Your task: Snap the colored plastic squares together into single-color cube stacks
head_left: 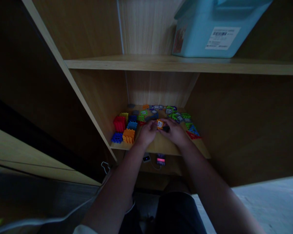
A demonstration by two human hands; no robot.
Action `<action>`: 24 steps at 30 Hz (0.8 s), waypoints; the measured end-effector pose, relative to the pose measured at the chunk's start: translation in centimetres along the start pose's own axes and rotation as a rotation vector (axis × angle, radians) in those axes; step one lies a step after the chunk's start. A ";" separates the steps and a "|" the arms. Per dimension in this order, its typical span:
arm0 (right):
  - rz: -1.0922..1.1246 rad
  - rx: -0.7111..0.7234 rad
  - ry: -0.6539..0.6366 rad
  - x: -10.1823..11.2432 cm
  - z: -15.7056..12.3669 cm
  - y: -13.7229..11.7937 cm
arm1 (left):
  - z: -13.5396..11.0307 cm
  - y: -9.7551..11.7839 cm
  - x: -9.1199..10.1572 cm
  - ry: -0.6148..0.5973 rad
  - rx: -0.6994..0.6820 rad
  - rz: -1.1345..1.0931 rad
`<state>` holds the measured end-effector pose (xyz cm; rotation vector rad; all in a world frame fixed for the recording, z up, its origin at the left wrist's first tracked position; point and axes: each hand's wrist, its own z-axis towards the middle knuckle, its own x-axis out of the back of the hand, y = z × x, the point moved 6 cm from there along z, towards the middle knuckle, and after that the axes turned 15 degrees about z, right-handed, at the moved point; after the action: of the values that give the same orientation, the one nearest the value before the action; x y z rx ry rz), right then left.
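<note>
Between my two hands is a small orange interlocking plastic tile (160, 124) with a white printed pattern facing me. My left hand (147, 132) pinches its left side. The fingers of my right hand (175, 130) close on its right side, and a dark patch beneath them is too dim to name. Left of my hands stand stacks of similar tiles: orange (129, 136), red (119, 124), blue (117, 137) and light blue (132, 125). Beyond my hands lie green tiles (143, 112) and grey ones, some joined flat. Red triangular pieces (193, 135) rest to the right.
The tiles lie on a wooden shelf (166, 147) between side panels. An upper shelf (146, 62) overhangs it, bearing a light-blue plastic bin (205, 32). Below the front edge are a lit phone-like screen (160, 159), a small white device (146, 158) and a white cable (63, 218).
</note>
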<state>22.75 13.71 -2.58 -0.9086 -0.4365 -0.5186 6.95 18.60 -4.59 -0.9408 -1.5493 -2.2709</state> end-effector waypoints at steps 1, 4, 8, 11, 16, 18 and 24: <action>0.030 0.001 0.006 0.0 -0.1 0.1 | 0.0 -0.1 -0.1 0.000 0.008 -0.040; 0.130 0.000 0.028 0.1 -0.4 0.5 | 0.1 -0.5 -0.2 0.005 0.014 -0.109; 0.157 0.020 0.049 -0.1 -0.5 1.2 | 0.1 -0.8 -0.3 0.027 -0.017 -0.135; 0.176 0.038 0.056 -0.3 -0.5 1.4 | 0.2 -1.4 -0.7 0.025 -0.028 -0.163; 0.231 0.052 0.086 -0.5 -0.6 1.7 | 0.7 -2.4 -1.3 0.038 -0.032 -0.209; 0.257 0.048 0.102 -0.6 -0.6 1.8 | 0.9 -2.6 -1.5 0.038 -0.039 -0.235; 0.302 0.010 0.132 -0.6 -0.7 2.2 | 1.0 -3.0 -1.9 0.029 -0.030 -0.291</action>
<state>23.62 14.39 -4.67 -0.9051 -0.1770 -0.2974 7.20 20.44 -7.76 -0.7257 -1.7430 -2.4941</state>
